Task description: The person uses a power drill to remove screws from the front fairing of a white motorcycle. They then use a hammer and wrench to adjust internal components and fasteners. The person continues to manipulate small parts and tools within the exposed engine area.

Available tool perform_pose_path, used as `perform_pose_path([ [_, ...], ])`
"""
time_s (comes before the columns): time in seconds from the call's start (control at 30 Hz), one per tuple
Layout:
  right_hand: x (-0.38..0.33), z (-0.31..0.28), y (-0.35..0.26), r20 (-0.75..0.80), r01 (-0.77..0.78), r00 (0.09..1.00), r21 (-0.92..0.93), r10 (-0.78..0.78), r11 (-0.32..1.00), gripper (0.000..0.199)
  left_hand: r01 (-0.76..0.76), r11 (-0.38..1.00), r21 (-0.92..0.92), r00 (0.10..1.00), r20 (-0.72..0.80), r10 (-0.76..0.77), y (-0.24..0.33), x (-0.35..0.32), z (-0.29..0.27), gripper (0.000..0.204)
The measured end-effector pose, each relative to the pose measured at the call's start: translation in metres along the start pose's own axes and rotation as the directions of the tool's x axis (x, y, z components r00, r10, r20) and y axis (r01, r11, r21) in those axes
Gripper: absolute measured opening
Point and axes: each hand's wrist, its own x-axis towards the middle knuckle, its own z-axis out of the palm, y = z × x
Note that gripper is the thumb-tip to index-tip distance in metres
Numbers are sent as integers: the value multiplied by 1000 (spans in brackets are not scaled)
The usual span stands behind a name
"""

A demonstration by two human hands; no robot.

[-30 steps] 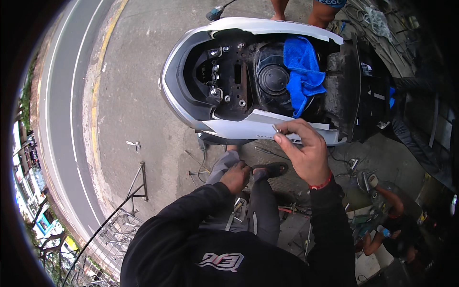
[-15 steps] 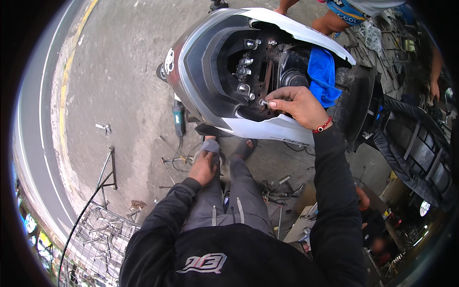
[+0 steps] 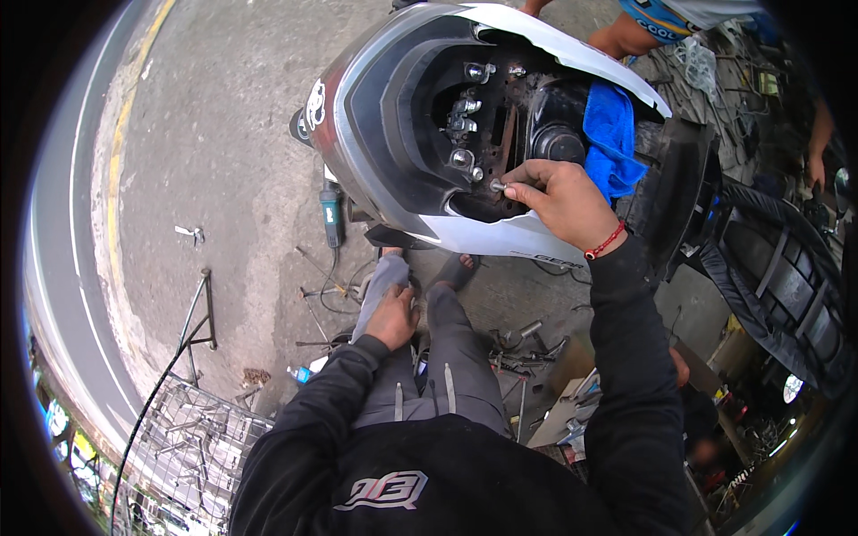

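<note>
My right hand (image 3: pixel 565 204) reaches over the near side of a scooter's open rear section. Its thumb and forefinger pinch a small silver bolt (image 3: pixel 498 186), whose tip points at the rusty metal frame (image 3: pixel 511 147) inside. Shiny metal brackets (image 3: pixel 462 161) sit in a row just left of the fingers. Behind the hand, a blue cloth (image 3: pixel 610 143) lies over the scooter beside a black round cap (image 3: pixel 559 146). My left hand (image 3: pixel 393 318) rests on my left leg near the knee, holding nothing, its fingers loosely spread.
A teal angle grinder (image 3: pixel 332 219) lies on the ground by the scooter's near side. Metal stand (image 3: pixel 198 322) and wire rack (image 3: pixel 188 429) are at lower left. Scattered tools (image 3: pixel 527 348) lie right of my legs. Another person's leg (image 3: pixel 617 37) is beyond the scooter.
My left hand has slid a little up the leg toward me. My right hand still pinches the bolt at nearly the same spot, and the view has shifted slightly.
</note>
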Motion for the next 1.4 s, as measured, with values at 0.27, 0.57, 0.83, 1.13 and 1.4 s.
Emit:
perform_pose_path([
  [0.27, 0, 1, -13, -16, -81, 997, -78, 80, 994, 27, 6, 1000, 7, 1000, -5, -6, -6, -3, -3, 39],
  [0.57, -4, 12, -19, -46, -72, 997, -279, 62, 958, 28, -6, 1000, 4, 1000, 15, 6, -9, -5, -4, 39],
  [0.83, -10, 33, -15, -172, -19, 983, -452, -66, 892, 24, -22, 1000, -9, 1000, -10, 22, -11, -5, -6, 39],
  [1.13, -12, 42, -19, -242, 17, 955, -534, -173, 845, 30, -40, 999, 18, 999, -14, 40, -10, -1, -7, 38],
  [1.4, -2, 46, -14, -234, -171, 970, -433, 72, 885, 48, -31, 999, 9, 999, 8, 31, -7, 2, -9, 38],
])
